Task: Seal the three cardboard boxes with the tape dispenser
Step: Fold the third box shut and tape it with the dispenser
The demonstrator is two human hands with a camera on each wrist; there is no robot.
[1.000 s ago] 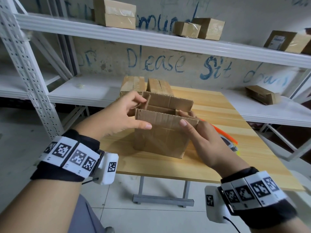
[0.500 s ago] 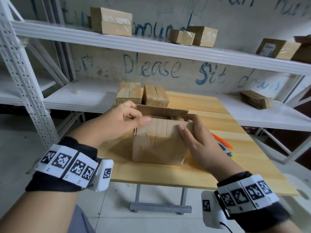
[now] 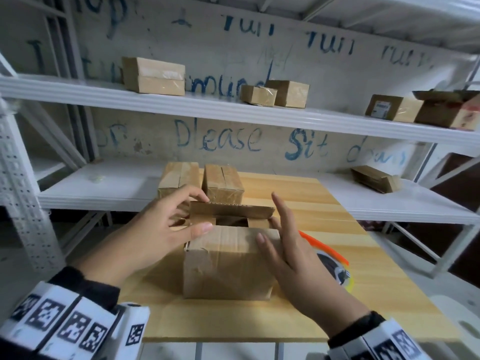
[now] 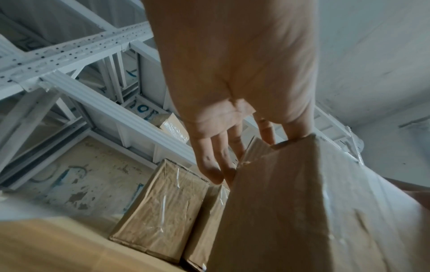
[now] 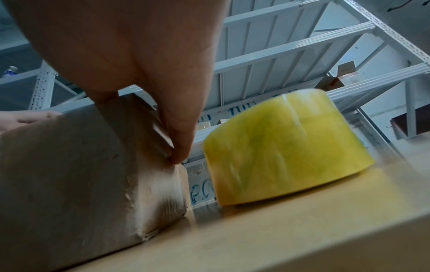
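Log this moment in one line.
front box: far flap up, top open | left hand: touches far flap | right hand: touches box's right side | tape dispenser: idle on table

Folded the box (image 3: 228, 263) near flap down flat from upright, shifted left hand (image 3: 161, 229) fingertips to the far flap, and opened right hand (image 3: 293, 258) straight beside the right edge.

Left grip (image 3: 161, 229) fingers loosely curved, seemingly unclenched; right grip (image 3: 293, 255) flat, fingers straight, spread.

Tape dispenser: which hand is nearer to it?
Right. The right hand rests against the right side of the open box, beside the tape dispenser; the left hand is at its left side.
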